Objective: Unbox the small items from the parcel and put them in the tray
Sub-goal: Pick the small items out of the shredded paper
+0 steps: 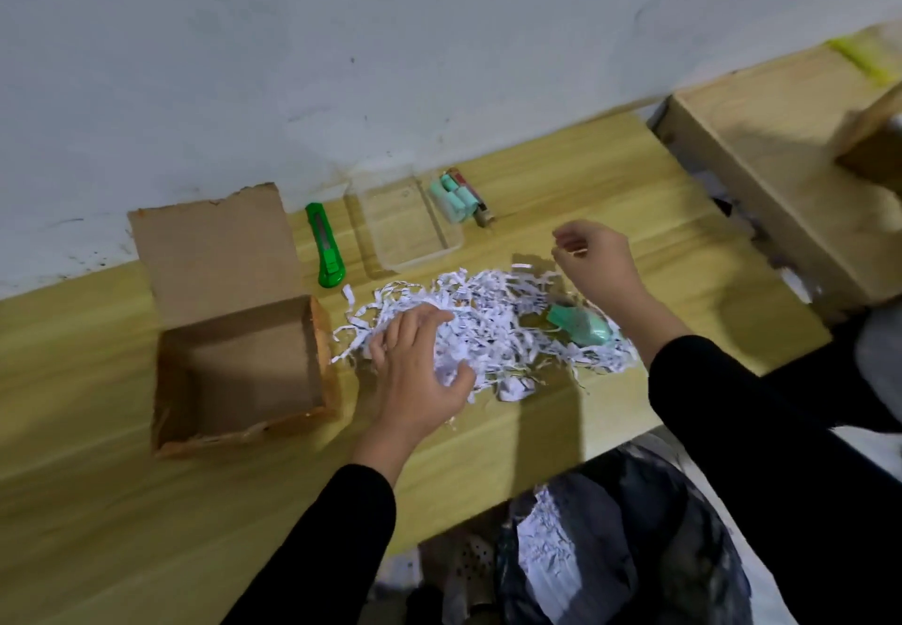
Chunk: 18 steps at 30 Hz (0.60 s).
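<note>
An open cardboard parcel [244, 370] sits on the left of the wooden table, its inside bare. A heap of white shredded paper [493, 327] lies to its right, with a mint-green item [581, 324] half buried at the heap's right end. My left hand [420, 370] rests spread on the heap's left side, fingers apart. My right hand [593, 258] hovers above the heap's far right edge, fingers loosely curled, with nothing visible in it. A clear plastic tray [410, 224] stands behind the heap. Beside the tray's right rim lie several small mint-green items [454, 197] on the table.
A green utility knife [326, 246] lies between the parcel's flap and the tray. A large cardboard box [790, 170] stands at the right. A black bag with shredded paper [610, 556] sits below the table's front edge. A wall runs along the back.
</note>
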Each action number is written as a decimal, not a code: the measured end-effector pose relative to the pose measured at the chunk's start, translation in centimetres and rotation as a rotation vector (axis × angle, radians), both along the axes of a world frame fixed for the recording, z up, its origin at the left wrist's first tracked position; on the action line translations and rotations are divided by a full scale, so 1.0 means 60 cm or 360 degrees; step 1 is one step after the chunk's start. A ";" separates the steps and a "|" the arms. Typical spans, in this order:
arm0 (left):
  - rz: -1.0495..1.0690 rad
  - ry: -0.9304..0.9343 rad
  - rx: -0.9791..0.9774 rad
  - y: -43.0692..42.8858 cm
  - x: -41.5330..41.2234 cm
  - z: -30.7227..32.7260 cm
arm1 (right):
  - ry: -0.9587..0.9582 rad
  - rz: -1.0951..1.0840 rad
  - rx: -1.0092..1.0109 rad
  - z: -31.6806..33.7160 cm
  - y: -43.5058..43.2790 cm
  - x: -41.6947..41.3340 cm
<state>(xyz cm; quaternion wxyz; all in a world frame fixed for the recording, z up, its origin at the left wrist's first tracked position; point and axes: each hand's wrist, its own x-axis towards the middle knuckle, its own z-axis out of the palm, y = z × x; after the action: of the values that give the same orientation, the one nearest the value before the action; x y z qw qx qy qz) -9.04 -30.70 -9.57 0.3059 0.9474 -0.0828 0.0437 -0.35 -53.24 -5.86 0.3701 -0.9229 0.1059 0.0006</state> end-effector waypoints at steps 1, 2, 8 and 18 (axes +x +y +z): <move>-0.0006 -0.0057 0.0008 -0.017 -0.001 0.005 | -0.0018 0.0015 0.0001 -0.001 -0.014 -0.018; -0.0017 -0.0118 0.0020 -0.035 -0.001 0.006 | -0.0031 0.0047 -0.0009 -0.002 -0.026 -0.037; -0.0493 0.0132 0.0403 -0.128 0.003 -0.021 | 0.0071 0.0309 -0.0218 -0.048 -0.070 -0.131; -0.0436 0.0366 0.0759 -0.092 -0.004 -0.060 | 0.0185 0.0203 -0.0206 -0.072 -0.124 -0.186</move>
<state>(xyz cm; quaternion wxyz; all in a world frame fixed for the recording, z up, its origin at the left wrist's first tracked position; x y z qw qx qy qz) -9.25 -36.25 -13.19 0.0852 0.9713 -0.1825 -0.1262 -11.54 -60.70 -10.17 0.3020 -0.9482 0.0679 0.0708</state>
